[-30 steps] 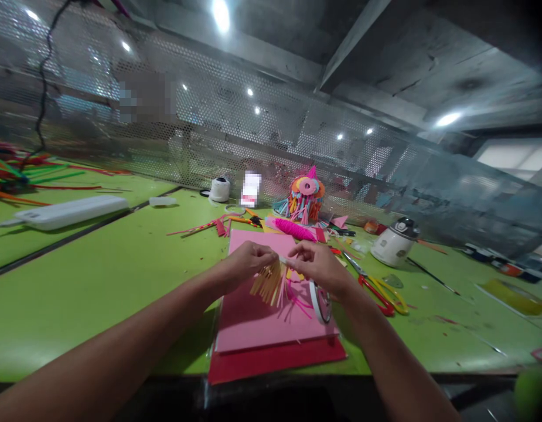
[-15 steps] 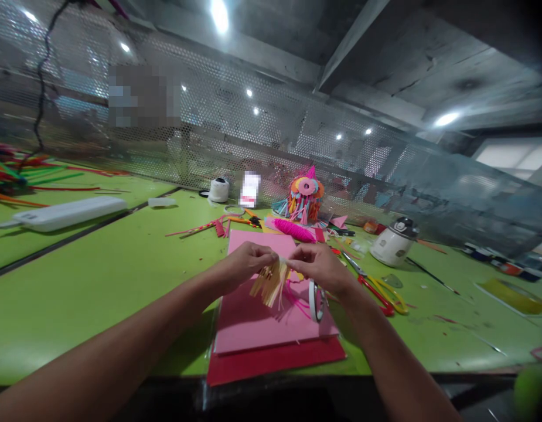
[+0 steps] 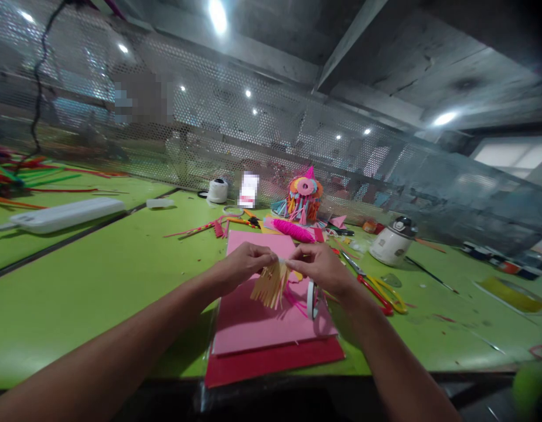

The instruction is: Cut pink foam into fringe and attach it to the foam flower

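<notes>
Over a pink sheet (image 3: 253,328) my two hands pinch the top of a pale yellow paper tassel (image 3: 269,288), whose cut strips hang down. My left hand (image 3: 246,264) grips its left upper corner between thumb and finger. On the other upper corner are the closed fingertips of my right hand (image 3: 319,266). A white roll of tape (image 3: 312,300) stands on edge just under my right hand. Pink strips (image 3: 297,302) lie between the tassel and the roll. Beneath the pink sheet, a dark red sheet (image 3: 275,364) sticks out toward the front edge.
Scissors with red and yellow handles (image 3: 380,293) lie on the green table (image 3: 134,275) to the right, near a white glue pot (image 3: 391,241). Behind my hands are bright pink yarn (image 3: 293,230) and a colourful fringed paper figure (image 3: 304,196). A power strip (image 3: 68,214) is at left.
Both hands keep their pinch on the tassel. Its strips have spread and swung slightly, and the tape roll has turned a little more edge-on and shifted slightly left.
</notes>
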Action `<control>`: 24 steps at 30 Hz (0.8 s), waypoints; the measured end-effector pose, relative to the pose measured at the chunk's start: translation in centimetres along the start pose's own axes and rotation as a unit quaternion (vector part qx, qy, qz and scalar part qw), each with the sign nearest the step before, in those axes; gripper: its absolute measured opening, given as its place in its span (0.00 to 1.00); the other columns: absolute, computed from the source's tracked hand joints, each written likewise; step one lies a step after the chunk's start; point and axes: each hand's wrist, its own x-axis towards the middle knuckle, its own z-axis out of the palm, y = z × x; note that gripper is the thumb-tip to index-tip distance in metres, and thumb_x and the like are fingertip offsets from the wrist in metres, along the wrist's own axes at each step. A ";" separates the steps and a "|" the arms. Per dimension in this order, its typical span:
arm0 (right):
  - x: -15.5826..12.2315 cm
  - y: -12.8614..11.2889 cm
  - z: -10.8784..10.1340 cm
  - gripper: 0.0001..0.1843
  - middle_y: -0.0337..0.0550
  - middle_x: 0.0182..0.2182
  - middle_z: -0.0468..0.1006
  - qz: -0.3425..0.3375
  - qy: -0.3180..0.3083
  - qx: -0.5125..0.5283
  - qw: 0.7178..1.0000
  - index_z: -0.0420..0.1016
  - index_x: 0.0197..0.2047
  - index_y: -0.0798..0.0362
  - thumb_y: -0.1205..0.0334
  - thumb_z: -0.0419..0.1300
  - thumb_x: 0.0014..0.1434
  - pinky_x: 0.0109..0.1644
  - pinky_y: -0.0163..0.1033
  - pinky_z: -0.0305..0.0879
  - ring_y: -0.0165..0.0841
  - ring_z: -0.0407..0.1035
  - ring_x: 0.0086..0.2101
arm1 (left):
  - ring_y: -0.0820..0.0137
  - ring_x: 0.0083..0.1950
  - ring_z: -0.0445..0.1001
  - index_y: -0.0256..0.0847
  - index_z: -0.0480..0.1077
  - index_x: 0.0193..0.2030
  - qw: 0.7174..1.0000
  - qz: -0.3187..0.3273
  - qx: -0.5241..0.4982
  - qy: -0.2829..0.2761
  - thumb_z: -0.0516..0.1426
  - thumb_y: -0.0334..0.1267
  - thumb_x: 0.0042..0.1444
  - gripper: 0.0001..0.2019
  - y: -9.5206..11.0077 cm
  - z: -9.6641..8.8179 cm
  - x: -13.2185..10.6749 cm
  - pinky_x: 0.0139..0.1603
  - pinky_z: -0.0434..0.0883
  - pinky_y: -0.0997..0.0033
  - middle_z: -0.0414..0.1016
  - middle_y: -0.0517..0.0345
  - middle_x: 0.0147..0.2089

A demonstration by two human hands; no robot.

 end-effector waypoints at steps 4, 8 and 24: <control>0.0 0.2 0.0 0.07 0.39 0.22 0.71 -0.004 0.008 -0.028 1.000 0.73 0.26 0.57 0.62 0.59 0.51 0.28 0.34 0.60 0.28 0.63 0.24 | 0.74 0.27 0.62 0.33 0.69 0.25 0.999 -0.003 0.019 0.027 0.53 0.38 0.50 0.10 -0.1 0.0 0.2 0.32 0.62 0.72 0.64 0.61 0.23; 0.0 0.1 0.2 0.07 0.38 0.21 0.70 -0.007 0.008 -0.033 0.999 0.74 0.26 0.57 0.62 0.59 0.51 0.27 0.33 0.59 0.27 0.63 0.24 | 0.73 0.29 0.65 0.32 0.73 0.33 0.999 -0.004 0.019 0.036 0.57 0.41 0.47 0.13 -0.8 0.2 0.5 0.33 0.62 0.71 0.71 0.57 0.28; -0.3 -1.0 -0.9 0.09 0.39 0.22 0.72 0.033 -0.046 -0.006 0.998 0.77 0.30 0.58 0.61 0.60 0.51 0.27 0.32 0.58 0.27 0.63 0.24 | 0.75 0.25 0.64 0.32 0.75 0.27 0.996 -0.037 -0.032 0.077 0.62 0.39 0.42 0.10 -0.6 -0.3 0.5 0.31 0.62 0.71 0.72 0.57 0.23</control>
